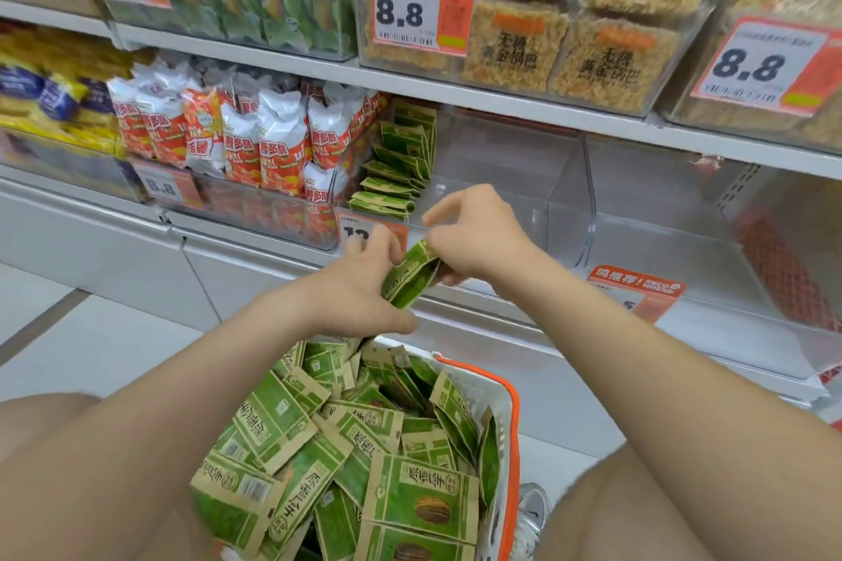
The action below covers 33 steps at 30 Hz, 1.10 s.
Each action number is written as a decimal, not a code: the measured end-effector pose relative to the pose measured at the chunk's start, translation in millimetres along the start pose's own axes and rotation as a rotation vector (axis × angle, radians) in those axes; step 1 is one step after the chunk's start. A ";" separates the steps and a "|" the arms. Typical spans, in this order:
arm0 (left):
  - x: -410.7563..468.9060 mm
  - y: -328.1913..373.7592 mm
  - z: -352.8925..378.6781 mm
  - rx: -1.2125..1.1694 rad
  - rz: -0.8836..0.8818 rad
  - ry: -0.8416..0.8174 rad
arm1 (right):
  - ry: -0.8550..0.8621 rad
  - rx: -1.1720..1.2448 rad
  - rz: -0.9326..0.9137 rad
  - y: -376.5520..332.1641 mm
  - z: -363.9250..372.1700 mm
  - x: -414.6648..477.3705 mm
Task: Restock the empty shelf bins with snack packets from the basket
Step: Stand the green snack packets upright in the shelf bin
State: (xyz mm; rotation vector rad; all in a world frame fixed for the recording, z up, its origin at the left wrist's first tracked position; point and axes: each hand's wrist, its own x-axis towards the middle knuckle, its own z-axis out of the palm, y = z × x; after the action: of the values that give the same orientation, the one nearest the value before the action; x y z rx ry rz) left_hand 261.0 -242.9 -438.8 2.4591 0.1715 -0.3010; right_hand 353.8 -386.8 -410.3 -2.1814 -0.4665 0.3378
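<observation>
A white basket with an orange rim (pixel 514 405) sits low in front of me, heaped with several green and tan snack packets (pixel 346 460). Above it, both hands hold a small bunch of the same green packets (pixel 412 272). My left hand (pixel 360 287) grips the bunch from the left and below. My right hand (pixel 474 237) pinches its upper right end. Just behind the hands is a clear shelf bin (pixel 501 169) with a row of green packets (pixel 396 169) stacked along its left side; the rest of that bin is bare.
To the right, another clear bin (pixel 660 214) holds nothing. Red-and-white snack bags (pixel 237 137) fill the bin on the left. The upper shelf carries boxed crisps (pixel 565 36) and price tags (pixel 419 9). A shoe (pixel 533 510) shows beside the basket on the tiled floor.
</observation>
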 end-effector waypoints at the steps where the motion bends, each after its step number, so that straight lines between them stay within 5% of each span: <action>1: 2.2 1.7 -2.0 -0.046 0.031 0.114 | 0.014 0.104 0.013 -4.2 -5.7 2.4; 4: 9.8 0.8 -12.2 -0.241 0.065 0.335 | 0.069 0.298 0.030 -9.9 -22.9 13.9; 10: 12.5 4.5 -21.8 -0.597 0.058 0.238 | -0.121 0.043 -0.089 -0.9 -25.2 29.4; 14: 26.2 -3.4 -33.8 -0.197 0.118 0.380 | -0.047 0.121 -0.135 -5.8 -32.4 36.4; 20: 51.6 -24.4 -42.1 0.424 0.047 0.567 | 0.275 -0.012 -0.499 -5.4 -61.0 47.7; 26: 68.3 -32.6 -51.6 0.488 0.061 0.572 | 0.075 -0.346 -0.563 11.3 -57.1 58.8; 33: 83.8 -36.6 -58.5 0.357 0.081 0.659 | -0.004 -0.346 -0.473 27.9 -50.9 80.4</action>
State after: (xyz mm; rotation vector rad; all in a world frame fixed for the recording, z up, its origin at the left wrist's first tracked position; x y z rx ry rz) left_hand 344.8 -173.9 -437.3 2.8247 0.3143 0.5739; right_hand 451.8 -402.5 -408.3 -2.3067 -1.0833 -0.0010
